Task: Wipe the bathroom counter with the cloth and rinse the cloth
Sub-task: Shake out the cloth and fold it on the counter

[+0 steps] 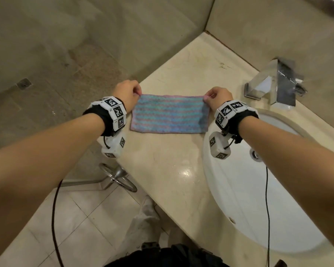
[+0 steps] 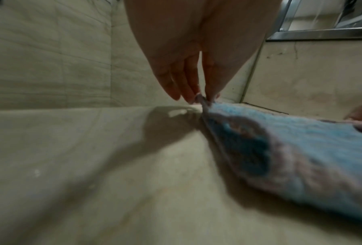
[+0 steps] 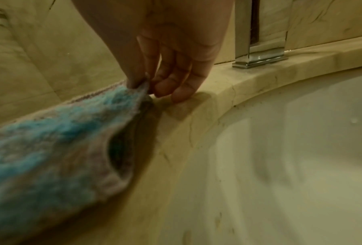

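Observation:
A blue-and-pink striped cloth [image 1: 169, 114] lies folded and stretched flat on the beige marble counter [image 1: 166, 170], left of the sink. My left hand [image 1: 126, 93] pinches its far left corner [image 2: 202, 99] between thumb and fingers. My right hand [image 1: 216, 98] pinches the far right corner [image 3: 141, 87], with the other fingertips [image 3: 180, 97] touching the counter. The cloth [image 2: 301, 149] sags a little between the two hands, its near edge resting on the stone. Both folded layers gape at the cloth's [image 3: 50, 149] side edges.
A white oval sink [image 1: 258, 199] is set into the counter on the right, with a square chrome faucet [image 1: 274, 85] behind it. Tiled walls [image 1: 278, 26] close the far corner. A chrome towel ring [image 1: 118, 176] hangs below the counter's left edge, above the tiled floor.

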`<state>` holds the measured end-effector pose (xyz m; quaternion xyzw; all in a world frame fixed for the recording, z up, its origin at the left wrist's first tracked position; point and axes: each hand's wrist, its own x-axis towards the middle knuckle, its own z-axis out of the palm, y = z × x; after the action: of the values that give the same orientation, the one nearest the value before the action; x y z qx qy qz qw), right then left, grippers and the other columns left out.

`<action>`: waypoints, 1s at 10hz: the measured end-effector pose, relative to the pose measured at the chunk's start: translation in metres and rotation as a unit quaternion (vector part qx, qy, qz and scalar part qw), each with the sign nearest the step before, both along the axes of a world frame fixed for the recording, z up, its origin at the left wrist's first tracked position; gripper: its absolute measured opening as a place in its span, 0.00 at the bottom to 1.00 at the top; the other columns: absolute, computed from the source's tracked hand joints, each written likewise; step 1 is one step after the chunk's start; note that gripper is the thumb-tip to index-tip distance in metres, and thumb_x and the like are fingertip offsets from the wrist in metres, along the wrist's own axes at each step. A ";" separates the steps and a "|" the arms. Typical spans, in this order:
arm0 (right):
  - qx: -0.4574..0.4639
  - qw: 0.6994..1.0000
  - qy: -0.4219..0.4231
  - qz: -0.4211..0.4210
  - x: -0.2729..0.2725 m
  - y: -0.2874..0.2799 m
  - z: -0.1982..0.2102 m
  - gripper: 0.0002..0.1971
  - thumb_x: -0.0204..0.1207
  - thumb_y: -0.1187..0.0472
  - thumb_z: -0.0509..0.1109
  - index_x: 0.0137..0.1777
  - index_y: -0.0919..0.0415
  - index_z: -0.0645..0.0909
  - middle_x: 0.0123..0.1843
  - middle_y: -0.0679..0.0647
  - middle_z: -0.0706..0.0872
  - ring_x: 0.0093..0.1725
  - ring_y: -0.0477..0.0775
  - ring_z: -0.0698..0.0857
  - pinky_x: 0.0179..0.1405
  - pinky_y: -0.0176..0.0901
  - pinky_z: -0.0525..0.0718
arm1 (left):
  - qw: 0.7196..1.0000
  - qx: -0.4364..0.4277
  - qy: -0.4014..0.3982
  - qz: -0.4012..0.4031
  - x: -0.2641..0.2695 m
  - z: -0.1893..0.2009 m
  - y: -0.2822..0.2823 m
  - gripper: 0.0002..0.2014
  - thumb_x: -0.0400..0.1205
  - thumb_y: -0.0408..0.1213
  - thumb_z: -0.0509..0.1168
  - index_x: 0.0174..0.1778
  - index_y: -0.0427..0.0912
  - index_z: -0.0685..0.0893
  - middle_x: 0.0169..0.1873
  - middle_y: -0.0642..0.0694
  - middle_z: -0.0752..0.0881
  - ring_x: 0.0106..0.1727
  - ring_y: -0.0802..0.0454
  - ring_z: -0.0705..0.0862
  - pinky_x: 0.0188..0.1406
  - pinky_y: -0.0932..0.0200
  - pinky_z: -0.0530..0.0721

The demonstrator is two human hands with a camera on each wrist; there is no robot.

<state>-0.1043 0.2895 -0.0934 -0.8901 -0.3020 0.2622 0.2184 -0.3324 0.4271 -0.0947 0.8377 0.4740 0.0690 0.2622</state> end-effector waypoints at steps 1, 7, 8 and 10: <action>0.016 0.999 0.020 -0.043 -0.004 -0.004 -0.001 0.17 0.74 0.54 0.71 0.60 0.61 0.78 0.54 0.56 0.84 0.49 0.56 0.81 0.45 0.40 0.75 | 0.999 0.030 0.008 -0.008 -0.004 -0.005 -0.003 0.08 0.78 0.28 0.62 0.50 0.36 0.84 0.60 0.37 0.79 0.65 0.39 0.74 0.62 0.51 0.73; -0.063 0.984 0.153 -0.063 -0.036 -0.059 -0.001 0.15 0.69 0.53 0.76 0.32 0.61 0.79 0.35 0.62 0.90 0.40 0.63 0.90 0.51 0.60 0.89 | 0.987 0.025 0.041 -0.151 -0.025 -0.023 -0.086 0.23 0.84 0.33 0.59 0.77 0.37 0.69 0.79 0.34 0.62 0.81 0.38 0.62 0.81 0.50 0.57; -0.091 0.979 0.176 -0.049 -0.030 -0.056 -0.001 0.11 0.70 0.55 0.76 0.32 0.58 0.80 0.39 0.57 0.89 0.45 0.59 0.90 0.56 0.55 0.88 | 0.986 -0.015 0.086 -0.144 -0.027 -0.025 -0.087 0.28 0.85 0.35 0.57 0.81 0.39 0.58 0.82 0.35 0.52 0.84 0.38 0.51 0.83 0.52 0.49; -0.053 0.951 0.290 -0.097 -0.033 -0.063 0.021 0.12 0.78 0.65 0.65 0.36 0.52 0.68 0.40 0.49 0.73 0.38 0.44 0.77 0.38 0.35 0.81 | 0.982 -0.056 0.112 -0.138 -0.028 -0.020 -0.081 0.30 0.85 0.34 0.58 0.82 0.38 0.56 0.83 0.37 0.48 0.84 0.39 0.46 0.83 0.52 0.47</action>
<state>-0.1371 0.2268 -0.0721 -0.8108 -0.1238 0.5023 0.2737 -0.3600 0.3465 -0.1147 0.8815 0.3833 -0.0888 0.2611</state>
